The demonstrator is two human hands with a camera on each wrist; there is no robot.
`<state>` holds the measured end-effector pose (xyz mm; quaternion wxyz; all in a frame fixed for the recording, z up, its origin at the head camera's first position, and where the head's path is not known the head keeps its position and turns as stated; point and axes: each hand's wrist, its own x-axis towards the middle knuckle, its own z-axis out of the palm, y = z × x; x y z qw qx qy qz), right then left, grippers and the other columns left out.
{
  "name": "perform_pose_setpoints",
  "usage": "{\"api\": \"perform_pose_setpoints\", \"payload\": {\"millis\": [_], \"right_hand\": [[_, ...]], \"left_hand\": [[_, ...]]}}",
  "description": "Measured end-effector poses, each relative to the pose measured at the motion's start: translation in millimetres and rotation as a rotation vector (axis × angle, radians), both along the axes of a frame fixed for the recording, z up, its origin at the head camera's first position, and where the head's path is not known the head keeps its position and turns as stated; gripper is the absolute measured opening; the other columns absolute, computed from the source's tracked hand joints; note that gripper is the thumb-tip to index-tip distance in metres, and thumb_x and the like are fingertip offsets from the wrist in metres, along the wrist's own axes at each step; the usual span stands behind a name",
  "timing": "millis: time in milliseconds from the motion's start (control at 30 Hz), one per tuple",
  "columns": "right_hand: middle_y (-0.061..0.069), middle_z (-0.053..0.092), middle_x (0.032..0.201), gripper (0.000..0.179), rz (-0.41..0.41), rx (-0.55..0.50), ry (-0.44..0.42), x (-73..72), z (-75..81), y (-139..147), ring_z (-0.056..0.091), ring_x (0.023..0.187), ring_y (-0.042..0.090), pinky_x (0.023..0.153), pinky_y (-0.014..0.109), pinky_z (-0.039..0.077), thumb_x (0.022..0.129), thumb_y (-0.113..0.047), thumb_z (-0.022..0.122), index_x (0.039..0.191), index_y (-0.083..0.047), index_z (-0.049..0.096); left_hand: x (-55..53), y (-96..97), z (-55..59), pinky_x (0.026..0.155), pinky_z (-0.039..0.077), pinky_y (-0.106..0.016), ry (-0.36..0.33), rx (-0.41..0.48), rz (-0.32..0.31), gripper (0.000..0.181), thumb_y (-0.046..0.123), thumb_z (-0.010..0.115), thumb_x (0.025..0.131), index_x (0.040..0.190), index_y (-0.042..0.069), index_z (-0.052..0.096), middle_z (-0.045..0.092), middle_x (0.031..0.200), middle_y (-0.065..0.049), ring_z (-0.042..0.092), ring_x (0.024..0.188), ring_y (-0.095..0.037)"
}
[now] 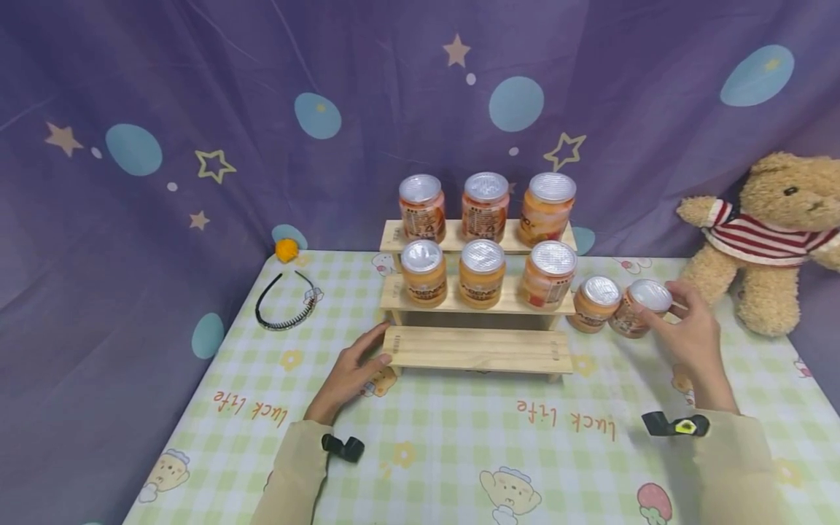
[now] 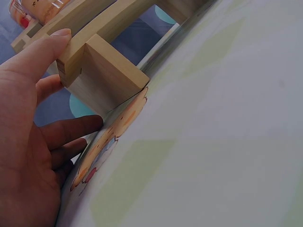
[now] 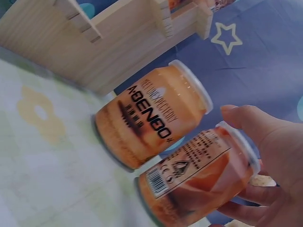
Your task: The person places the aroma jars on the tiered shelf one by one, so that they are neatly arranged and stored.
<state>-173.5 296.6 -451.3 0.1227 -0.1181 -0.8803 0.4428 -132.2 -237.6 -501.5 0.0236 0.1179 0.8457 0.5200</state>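
Note:
A three-step wooden rack [image 1: 482,348] stands mid-table, its lowest step bare. Several orange jars [image 1: 482,283] with silver lids sit on the middle and top steps. To the rack's right, two more stand on the cloth: a labelled jar [image 3: 154,113] close to the rack and an outer jar [image 3: 199,175] beside it. My right hand [image 1: 692,335] holds the outer jar near its lid, thumb on one side and fingers on the other. With relaxed fingers, my left hand [image 1: 352,370] touches the left end of the lowest step; the thumb tip rests on the wood in the left wrist view.
A black toothed headband [image 1: 285,324] and a small orange-yellow object [image 1: 286,250] lie at the table's back left. At the back right sits a teddy bear [image 1: 764,240] in a striped top. A purple curtain [image 1: 367,44] hangs behind the checked tablecloth [image 1: 446,415].

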Motion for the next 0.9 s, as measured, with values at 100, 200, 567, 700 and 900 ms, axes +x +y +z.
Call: {"api": "perform_pose_setpoints", "payload": {"millis": [100,200,567,700,900], "right_hand": [[0.026,0.052,0.142,0.073,-0.004,-0.002,-0.027,-0.3,-4.1,-2,0.053,0.096,-0.005,0.073,0.002,0.038,0.087,-0.033,0.078,0.145,-0.004,0.044],[0.024,0.049,0.144,0.075,-0.008,-0.031,-0.057,0.1,-8.3,-3,0.058,0.112,0.021,0.071,0.000,0.040,0.088,-0.037,0.077,0.146,-0.005,0.042],[0.004,0.053,0.136,0.071,-0.067,-0.123,-0.018,-3.1,-17.6,-6,0.054,0.110,-0.003,0.078,-0.002,0.044,0.086,-0.034,0.079,0.146,-0.011,0.049],[0.000,0.058,0.128,0.069,-0.117,-0.133,-0.004,-5.1,-18.5,-7,0.052,0.095,-0.011,0.072,-0.001,0.045,0.084,-0.029,0.082,0.144,-0.013,0.053],[0.003,0.062,0.126,0.067,-0.171,-0.152,0.001,-5.9,-19.8,-8,0.052,0.088,-0.014,0.067,0.000,0.046,0.082,-0.026,0.084,0.142,-0.015,0.056]], "left_hand": [[0.2,0.3,0.6,0.125,0.023,-0.056,0.002,0.000,0.000,0.057,0.024,0.064,0.099,0.152,0.024,0.044,0.042,0.160,-0.008,0.035,0.151,-0.032],[0.4,0.5,0.8,0.125,0.024,-0.056,0.005,-0.001,-0.004,0.057,0.024,0.064,0.099,0.152,0.024,0.044,0.042,0.160,-0.008,0.035,0.151,-0.032],[0.2,-0.5,-0.5,0.125,0.024,-0.056,0.004,-0.002,0.004,0.058,0.024,0.065,0.098,0.152,0.023,0.044,0.043,0.159,-0.008,0.036,0.151,-0.033],[1.7,1.2,3.4,0.125,0.024,-0.055,0.002,-0.002,0.002,0.058,0.023,0.064,0.098,0.152,0.021,0.044,0.043,0.159,-0.010,0.035,0.151,-0.033],[0.2,-0.9,-0.4,0.125,0.024,-0.056,0.005,-0.011,0.002,0.058,0.025,0.064,0.099,0.153,0.023,0.044,0.042,0.160,-0.009,0.035,0.151,-0.033]]}}
